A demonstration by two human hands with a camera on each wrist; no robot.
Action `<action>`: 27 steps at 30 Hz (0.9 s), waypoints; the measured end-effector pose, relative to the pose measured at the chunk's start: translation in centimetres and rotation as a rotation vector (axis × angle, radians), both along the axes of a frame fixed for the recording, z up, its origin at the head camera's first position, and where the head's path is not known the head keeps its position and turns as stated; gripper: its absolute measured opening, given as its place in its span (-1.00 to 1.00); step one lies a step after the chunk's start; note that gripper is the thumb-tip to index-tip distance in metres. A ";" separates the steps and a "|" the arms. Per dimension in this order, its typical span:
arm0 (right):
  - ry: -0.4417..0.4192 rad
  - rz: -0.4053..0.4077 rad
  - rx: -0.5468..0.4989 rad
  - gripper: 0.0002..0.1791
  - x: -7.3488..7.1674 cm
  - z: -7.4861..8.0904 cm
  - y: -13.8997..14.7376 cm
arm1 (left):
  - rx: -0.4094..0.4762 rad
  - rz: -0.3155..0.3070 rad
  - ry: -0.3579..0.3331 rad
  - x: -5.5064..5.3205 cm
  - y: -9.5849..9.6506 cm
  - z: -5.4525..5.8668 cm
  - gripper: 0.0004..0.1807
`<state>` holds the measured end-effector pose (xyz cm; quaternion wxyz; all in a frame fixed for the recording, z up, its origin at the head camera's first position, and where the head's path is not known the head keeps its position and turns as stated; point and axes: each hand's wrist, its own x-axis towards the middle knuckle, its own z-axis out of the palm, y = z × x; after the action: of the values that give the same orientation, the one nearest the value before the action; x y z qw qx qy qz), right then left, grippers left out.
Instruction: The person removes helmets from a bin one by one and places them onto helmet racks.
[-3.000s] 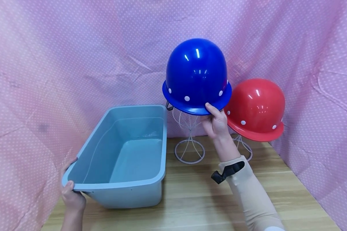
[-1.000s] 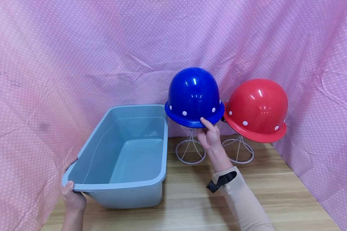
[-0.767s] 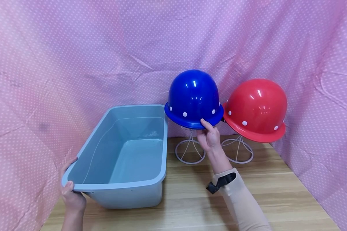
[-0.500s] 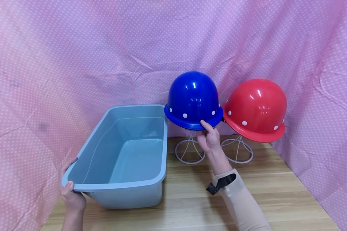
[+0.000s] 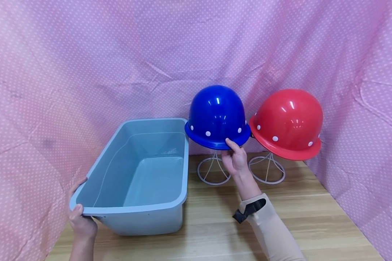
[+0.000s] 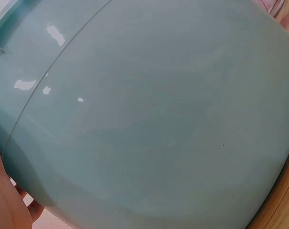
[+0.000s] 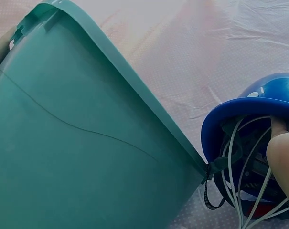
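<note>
My right hand [image 5: 236, 159] grips the front brim of a blue hard hat [image 5: 217, 112], thumb on top and fingers beneath. The hat sits over a white wire stand [image 5: 214, 174]; in the right wrist view the stand's wires [image 7: 235, 176] run up inside the shell, and a dark chin strap [image 7: 212, 195] hangs from it. At the near left corner of a grey-blue plastic tub [image 5: 130, 210], my left hand [image 5: 81, 221] holds the rim, thumb over the edge. The left wrist view is mostly filled by the tub's wall [image 6: 149, 109].
To the right, a red hard hat [image 5: 289, 123] rests tilted on a second wire stand [image 5: 266, 174], close beside the blue one. All stands on a wooden table [image 5: 215, 224]. Pink dotted cloth [image 5: 134, 54] hangs behind and at both sides.
My right hand has lowered the blue hard hat from well above its stand down over it. The red hat shifted only slightly in view. My left hand stays on the tub rim.
</note>
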<state>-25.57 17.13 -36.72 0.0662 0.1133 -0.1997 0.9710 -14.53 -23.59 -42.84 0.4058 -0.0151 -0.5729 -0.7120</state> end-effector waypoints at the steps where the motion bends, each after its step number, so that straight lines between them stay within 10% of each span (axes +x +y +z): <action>1: -0.003 0.002 0.005 -0.41 0.1 0.0 0.0 | -0.001 -0.007 -0.002 0.0 0.0 0.0 -0.20; 12: -0.051 0.007 0.090 -0.44 0.8 -0.7 0.5 | -0.015 -0.028 -0.014 0.1 0.2 0.0 -0.19; 22: -0.252 -0.106 0.481 -0.43 1.3 -0.7 1.7 | 0.019 -0.022 0.090 -0.6 -0.1 -0.2 -0.24; 27: -0.235 -0.080 0.581 -0.48 1.0 -1.0 1.8 | -0.005 0.085 -0.039 -0.2 -0.3 0.6 -0.28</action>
<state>-24.59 18.95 -37.75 0.0456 0.0067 -0.4794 0.8764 -14.72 -23.93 -42.20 0.4245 0.0224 -0.5824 -0.6929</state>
